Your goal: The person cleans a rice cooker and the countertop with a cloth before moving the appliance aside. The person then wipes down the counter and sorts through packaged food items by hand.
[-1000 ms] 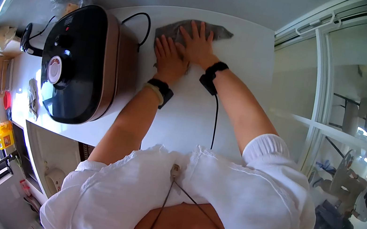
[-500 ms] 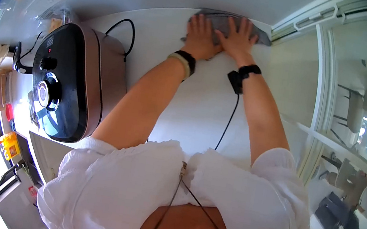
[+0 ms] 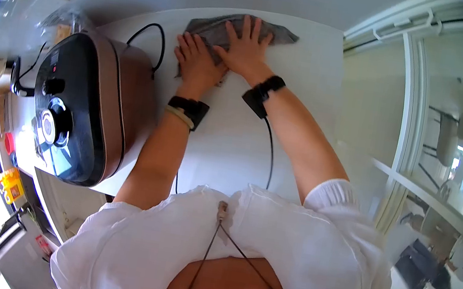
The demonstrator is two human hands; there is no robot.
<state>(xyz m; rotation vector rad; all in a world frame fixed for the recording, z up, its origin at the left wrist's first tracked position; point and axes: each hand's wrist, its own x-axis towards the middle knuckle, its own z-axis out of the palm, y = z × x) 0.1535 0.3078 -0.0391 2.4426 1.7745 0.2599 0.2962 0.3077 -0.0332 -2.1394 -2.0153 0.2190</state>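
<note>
A grey cloth (image 3: 210,29) lies spread near the back edge of the white countertop (image 3: 231,144). My left hand (image 3: 200,67) rests flat on the cloth's left part, fingers stretched out. Pressed on the cloth just to the right is my right hand (image 3: 246,52), its fingers spread. The two hands are side by side, close together near the cloth's lower edge. Each wrist wears a black strap with a small box, and a cable runs down from the right one. Parts of the cloth are hidden under both palms.
A black and brown cooker (image 3: 84,107) stands left of my left arm, its black cord (image 3: 162,44) looping behind it. A plastic bag (image 3: 67,21) lies beyond it. Glass sliding doors (image 3: 407,111) run along the right. A yellow container (image 3: 11,186) is at the far left.
Over the last half second both hands and the cloth have moved left along the back of the countertop, away from the right corner. The hands stay flat on the cloth.
</note>
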